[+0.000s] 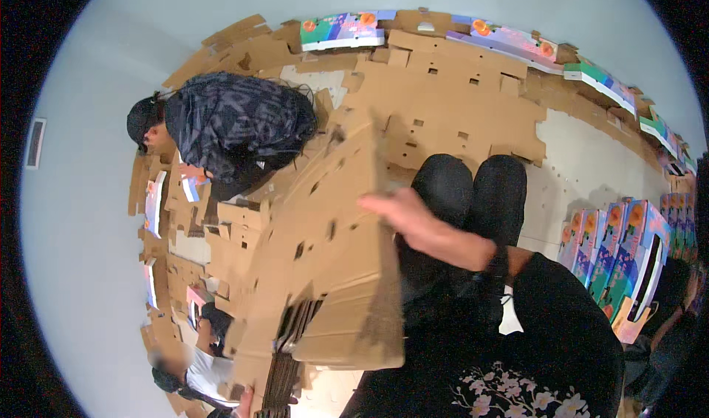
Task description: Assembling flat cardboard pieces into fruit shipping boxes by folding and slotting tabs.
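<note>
Head view: left hand (246, 403) holds cardboard stack (317, 233); right hand (417, 220) touches edge, can't tell grip. Best squeeze evenly between hands.

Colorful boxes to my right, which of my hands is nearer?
Right: the right hand, at the cardboard, is left of the boxes; the left hand is farther left, low in view.

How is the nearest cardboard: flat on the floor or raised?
Raised: the cardboard overlaps the person's black clothes, and the right hand is at its edge.
</note>
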### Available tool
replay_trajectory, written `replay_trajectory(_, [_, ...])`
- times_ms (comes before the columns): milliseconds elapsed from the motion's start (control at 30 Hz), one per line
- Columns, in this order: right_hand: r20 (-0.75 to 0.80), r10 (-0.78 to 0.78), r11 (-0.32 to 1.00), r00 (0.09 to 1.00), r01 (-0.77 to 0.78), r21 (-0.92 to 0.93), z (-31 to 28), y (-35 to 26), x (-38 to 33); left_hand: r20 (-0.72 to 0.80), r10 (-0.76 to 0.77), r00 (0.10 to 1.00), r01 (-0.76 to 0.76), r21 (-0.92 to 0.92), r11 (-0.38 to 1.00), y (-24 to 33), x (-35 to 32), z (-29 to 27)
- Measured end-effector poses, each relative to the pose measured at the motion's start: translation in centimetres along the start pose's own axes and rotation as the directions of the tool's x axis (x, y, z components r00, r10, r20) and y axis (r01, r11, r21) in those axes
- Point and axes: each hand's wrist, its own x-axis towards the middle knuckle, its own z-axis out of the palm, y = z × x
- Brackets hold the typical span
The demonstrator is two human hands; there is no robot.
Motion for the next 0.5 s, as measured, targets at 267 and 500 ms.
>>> replay_trajectory(267, [-0.672, -0.283, 0.856, 0.684, 0.496, 0.143, -8.3, -10.7, -16.5, 0.687, -0.036, 0.726, -0.276, 0.34, 0.899, 8.6, 4.5, 19.3])
replay_trajectory(500, [-0.829, -0.443, 0.493, 0.342, 0.865, 0.093, -6.8, -7.0, -12.7, 0.874, -0.073, 0.48, -0.554, 0.366, 0.748, 15.7, 19.6, 40.3])
